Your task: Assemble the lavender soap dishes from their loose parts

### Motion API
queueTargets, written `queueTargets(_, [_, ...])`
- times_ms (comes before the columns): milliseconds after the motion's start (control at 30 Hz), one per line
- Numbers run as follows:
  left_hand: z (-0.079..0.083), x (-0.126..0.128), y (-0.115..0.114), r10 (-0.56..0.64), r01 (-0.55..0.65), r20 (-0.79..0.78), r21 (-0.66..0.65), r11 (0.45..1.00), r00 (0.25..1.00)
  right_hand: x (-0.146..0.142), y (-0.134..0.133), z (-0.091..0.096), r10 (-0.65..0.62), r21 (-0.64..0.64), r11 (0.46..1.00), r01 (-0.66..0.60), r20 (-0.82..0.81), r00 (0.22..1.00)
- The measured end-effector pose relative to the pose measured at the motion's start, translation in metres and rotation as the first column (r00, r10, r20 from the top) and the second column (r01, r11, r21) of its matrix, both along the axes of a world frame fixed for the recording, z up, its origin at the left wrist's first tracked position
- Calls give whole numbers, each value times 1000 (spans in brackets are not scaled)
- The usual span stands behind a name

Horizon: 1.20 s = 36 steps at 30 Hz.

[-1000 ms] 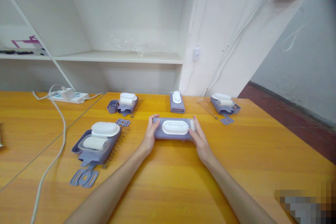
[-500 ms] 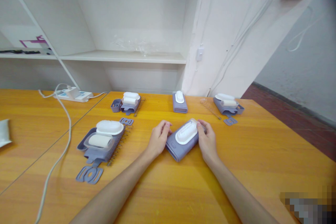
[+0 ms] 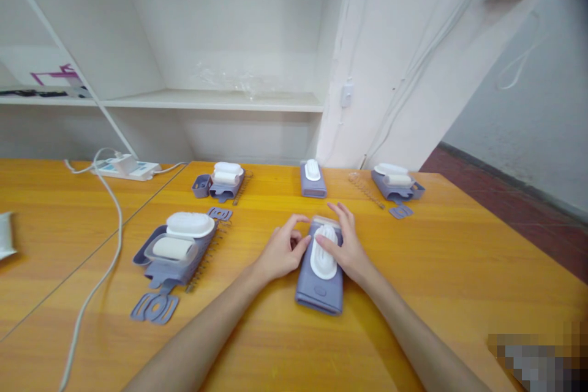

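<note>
A grey-purple plastic case (image 3: 319, 294) lies on the table in front of me, its long side pointing away. On its upper face sits a white ribbed oval piece (image 3: 324, 257), and a clear edge shows at the far end. My right hand (image 3: 349, 251) rests along the case's right side, thumb over the oval piece, fingers stretched out and spread. At the left side is my left hand (image 3: 285, 248), index finger reaching to the far left corner and thumb near the edge; its fingers are apart. Neither hand is closed around the case.
Similar purple sets with white parts stand at left (image 3: 172, 257), back left (image 3: 227, 180) and back right (image 3: 397, 180). Another case (image 3: 313, 180) is at the back. Metal coils lie beside some sets. A white cable (image 3: 120, 214) runs from a power strip (image 3: 126, 166).
The case has turned from slanting to nearly straight and come closer to me. My right thumb has moved onto the white oval piece, and my right fingers have spread.
</note>
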<state>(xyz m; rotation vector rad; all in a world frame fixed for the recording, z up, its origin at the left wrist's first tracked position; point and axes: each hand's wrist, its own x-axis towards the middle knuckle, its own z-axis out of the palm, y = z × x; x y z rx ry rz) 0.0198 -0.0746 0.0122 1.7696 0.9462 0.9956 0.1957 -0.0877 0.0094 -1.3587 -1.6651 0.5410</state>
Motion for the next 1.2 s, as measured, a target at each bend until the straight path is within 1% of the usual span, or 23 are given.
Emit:
queueTargets(133, [0, 1, -1, -17, 17, 7, -1, 1000, 1000, 1, 1, 6, 52, -67, 997, -47, 71, 996])
queueTargets(200, [0, 2, -1, -4, 4, 8, 2, 1000, 1000, 2, 2, 13, 32, -73, 997, -22, 136, 990])
queueTargets(267, [-1, 3, -1, 15, -15, 5, 7, 1000, 1000, 2, 0, 24, -36, -53, 997, 50, 240, 970])
queueTargets(333, [-2, 4, -1, 30, -30, 5, 9, 999, 1000, -1, -7, 38, -117, -16, 991, 132, 374, 920])
queueTargets(367, [-3, 4, 0, 33, -33, 9, 7, 999, 999, -4, -12, 44, -135, -9, 988, 154, 436, 890])
queueTargets(467, [-4, 4, 2, 38, -36, 68, -29, 999, 997, -18, -29, 59, -81, -49, 990, 132, 566, 821])
queueTargets(533, [-5, 4, 3, 56, -47, 123, -75, 996, 991, -28, -39, 63, -35, -56, 994, 89, 622, 782])
queueTargets(600, [-5, 3, 4, 80, -62, 156, -118, 991, 985, -34, -44, 63, -28, -62, 994, 92, 665, 746])
queueTargets(667, [-5, 2, 4, 90, -68, 158, -140, 988, 983, -34, -45, 62, -26, -71, 992, 104, 693, 720])
queueTargets(733, [-6, 2, 4, 88, -67, 145, -141, 988, 985, -29, -42, 61, -14, -87, 990, 108, 711, 704])
queueTargets(833, [-6, 2, 4, 81, -63, 134, -132, 989, 988, -12, -34, 60, -10, -109, 985, 131, 729, 684])
queueTargets(967, [-7, 2, 4, 96, -79, 139, -121, 990, 986, 18, -23, 58, -22, -137, 974, 180, 735, 677])
queueTargets(1033, [-7, 2, 5, 97, -83, 126, -111, 990, 987, 36, -18, 58, -22, -157, 965, 209, 750, 661])
queueTargets(1133, [-7, 2, 5, 96, -86, 99, -98, 991, 990, 61, -11, 59, -23, -193, 945, 265, 768, 640])
queueTargets(1200, [-7, 2, 5, 96, -87, 89, -97, 991, 991, 74, -8, 59, -21, -236, 919, 315, 770, 637])
